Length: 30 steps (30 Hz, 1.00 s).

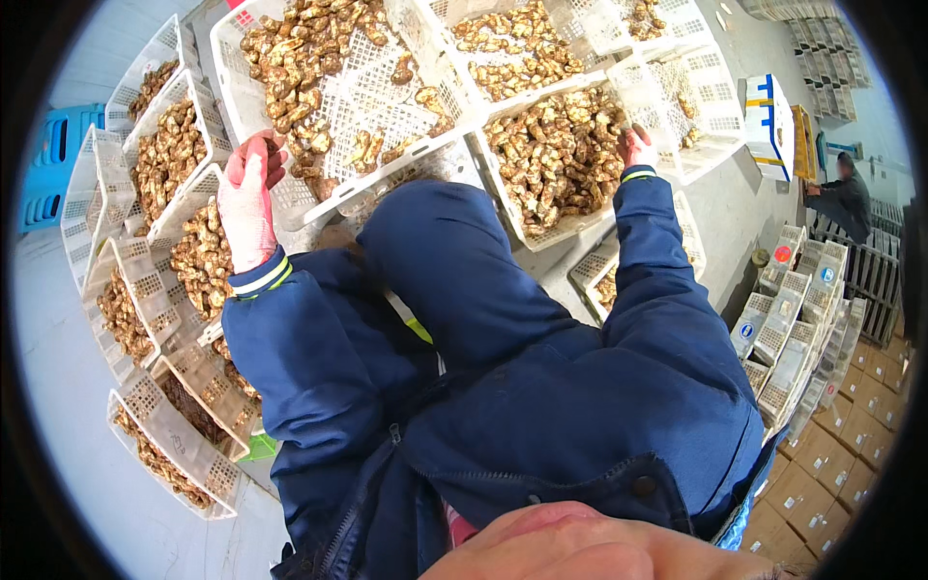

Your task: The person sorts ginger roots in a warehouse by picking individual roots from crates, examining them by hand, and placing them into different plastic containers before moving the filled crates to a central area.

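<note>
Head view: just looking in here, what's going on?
The left hand is at the left edge of the large crate, whose mesh floor is partly bare between brown, lumpy pieces. The right hand is at the right edge of a fuller crate. I can't tell whether either grip holds a piece. More crates of them stand at left, and a co-worker is in the right background.

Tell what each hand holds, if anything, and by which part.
Cannot be told. The left hand is by the left wall of a white crate, the right hand by the right wall of a fuller crate.
</note>
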Tool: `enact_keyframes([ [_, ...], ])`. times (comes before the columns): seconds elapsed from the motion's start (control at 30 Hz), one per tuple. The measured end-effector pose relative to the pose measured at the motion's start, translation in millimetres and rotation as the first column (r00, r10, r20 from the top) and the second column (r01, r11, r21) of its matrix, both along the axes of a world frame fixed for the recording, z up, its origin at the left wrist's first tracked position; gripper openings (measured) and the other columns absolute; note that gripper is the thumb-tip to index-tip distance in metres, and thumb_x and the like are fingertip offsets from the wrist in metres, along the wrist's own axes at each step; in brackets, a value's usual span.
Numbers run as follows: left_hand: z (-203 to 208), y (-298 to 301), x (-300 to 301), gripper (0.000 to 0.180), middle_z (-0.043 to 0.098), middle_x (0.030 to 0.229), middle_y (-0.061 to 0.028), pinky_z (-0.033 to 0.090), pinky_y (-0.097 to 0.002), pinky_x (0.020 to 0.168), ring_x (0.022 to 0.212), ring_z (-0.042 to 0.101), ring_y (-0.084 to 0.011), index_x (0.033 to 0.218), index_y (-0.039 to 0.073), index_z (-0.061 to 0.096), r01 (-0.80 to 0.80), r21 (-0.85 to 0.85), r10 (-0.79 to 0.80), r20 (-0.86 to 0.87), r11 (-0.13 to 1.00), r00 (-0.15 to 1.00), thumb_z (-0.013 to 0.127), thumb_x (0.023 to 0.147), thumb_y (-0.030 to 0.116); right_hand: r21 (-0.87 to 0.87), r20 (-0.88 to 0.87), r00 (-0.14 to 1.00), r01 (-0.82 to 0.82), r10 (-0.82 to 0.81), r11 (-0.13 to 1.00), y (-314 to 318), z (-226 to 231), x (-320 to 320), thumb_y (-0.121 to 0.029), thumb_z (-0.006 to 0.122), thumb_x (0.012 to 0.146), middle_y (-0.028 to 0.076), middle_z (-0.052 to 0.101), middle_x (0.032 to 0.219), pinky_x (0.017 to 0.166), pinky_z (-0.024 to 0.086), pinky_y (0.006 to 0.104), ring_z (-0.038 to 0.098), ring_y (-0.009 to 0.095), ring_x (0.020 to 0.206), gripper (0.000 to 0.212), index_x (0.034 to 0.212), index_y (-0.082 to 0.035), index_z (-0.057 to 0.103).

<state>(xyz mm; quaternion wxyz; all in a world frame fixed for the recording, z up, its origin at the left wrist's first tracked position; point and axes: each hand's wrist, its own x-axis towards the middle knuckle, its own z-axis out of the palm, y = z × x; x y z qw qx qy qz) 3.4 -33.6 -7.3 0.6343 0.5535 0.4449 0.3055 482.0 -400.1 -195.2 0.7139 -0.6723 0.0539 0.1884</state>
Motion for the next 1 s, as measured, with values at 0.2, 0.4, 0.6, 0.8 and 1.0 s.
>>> enact_keyframes([
  [0.2,4.6,-1.5,1.6,0.053,0.058,0.105,-0.0176,0.047,-0.0304,0.079,0.089,0.059,-0.021,0.114,-0.007,0.048,-0.183,0.037,0.172,0.201,0.982,0.964,0.044,0.09,0.041,0.039,-0.103,0.977,-0.183,0.187,0.982,76.0,17.5,-47.0,-0.008,0.056,0.079,0.01,0.058,0.081,0.063,0.05,0.0339,0.059,0.023,0.069,0.036,0.114,0.001,0.05],
  [0.4,8.8,5.9,-6.4,0.059,0.057,0.104,-0.0209,0.047,-0.034,0.08,0.089,0.058,-0.025,0.106,-0.007,0.049,-0.391,-0.072,0.39,0.36,0.917,0.847,0.037,0.09,0.048,0.107,0.126,0.807,-0.589,0.576,0.801,241.5,108.0,-143.1,-0.007,0.045,0.087,0.015,0.06,0.099,0.072,0.05,0.0253,0.06,0.018,0.081,0.034,0.12,0.002,0.047],
  [0.6,22.7,-0.9,-7.8,0.06,0.056,0.1,-0.0259,0.051,-0.0325,0.075,0.082,0.06,-0.0241,0.09,-0.01,0.05,-0.504,-0.087,0.491,0.417,0.859,0.765,0.034,0.091,0.048,-0.415,0.152,-0.139,-0.908,0.979,-0.065,381.2,102.5,-262.9,-0.016,0.05,0.081,0.012,0.06,0.107,0.082,0.043,0.0256,0.055,0.016,0.098,0.038,0.117,-0.002,0.05],
  [0.8,12.6,8.0,12.6,0.051,0.058,0.101,-0.0198,0.049,-0.0316,0.077,0.085,0.059,-0.0217,0.101,-0.009,0.051,-0.4,-0.271,0.483,0.458,0.876,0.746,0.035,0.093,0.039,-0.962,0.056,-0.353,-0.271,0.934,-0.045,405.1,6.9,-316.5,-0.038,0.056,0.076,0.02,0.057,0.106,0.085,0.042,0.039,0.055,0.033,0.099,0.047,0.111,-0.007,0.053],
  [1.0,15.3,9.9,-7.0,0.047,0.057,0.102,-0.0189,0.049,-0.0311,0.078,0.087,0.058,-0.0216,0.102,-0.008,0.051,-0.407,-0.228,0.465,0.514,0.884,0.721,0.039,0.093,0.036,-0.796,0.022,-0.392,-0.563,0.92,-0.221,408.1,11.8,-282.6,-0.017,0.054,0.074,0.017,0.06,0.087,0.071,0.045,0.0375,0.058,0.028,0.077,0.032,0.101,-0.002,0.054],
])
